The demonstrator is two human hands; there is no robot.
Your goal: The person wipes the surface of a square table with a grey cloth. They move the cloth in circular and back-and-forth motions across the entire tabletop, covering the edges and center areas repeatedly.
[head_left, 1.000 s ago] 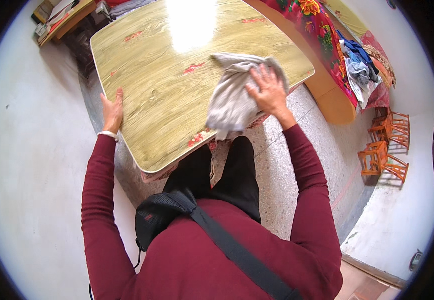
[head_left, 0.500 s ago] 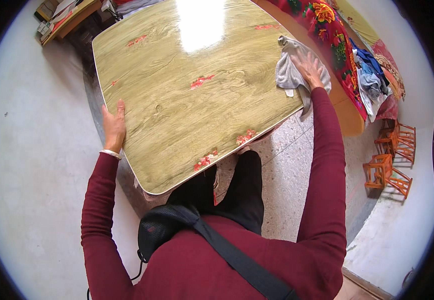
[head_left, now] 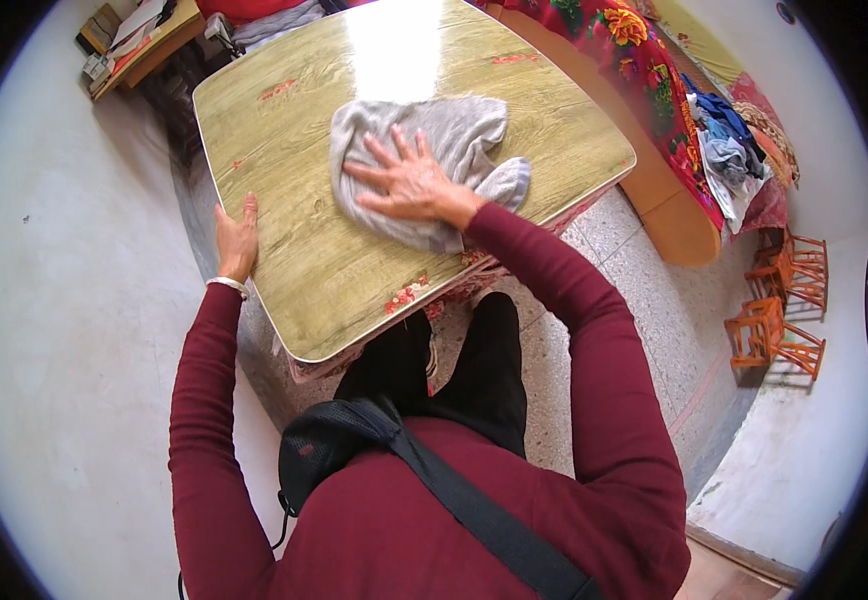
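In front of me stands a table (head_left: 294,280) with a glossy wood-grain top, red flower prints and a pale rim. A grey cloth (head_left: 474,125) lies spread over the middle of the top. My right hand (head_left: 409,180) presses flat on that cloth, fingers spread. At the table's left edge rests my left hand (head_left: 237,238), thumb over the top and the other fingers down along the side, partly hidden. A white bracelet (head_left: 229,286) circles the left wrist.
Beyond the table's right side is a bench or bed edge (head_left: 679,220) under a red flowered cover (head_left: 644,70), with folded clothes (head_left: 734,160) on it. Small orange wooden stools (head_left: 764,335) stand by the right wall. A wooden desk (head_left: 159,40) is at far left.
My right hand has swept the grey cloth from the table's right edge leftward to the middle, and the cloth now lies more spread out. My left hand stays at the left edge.
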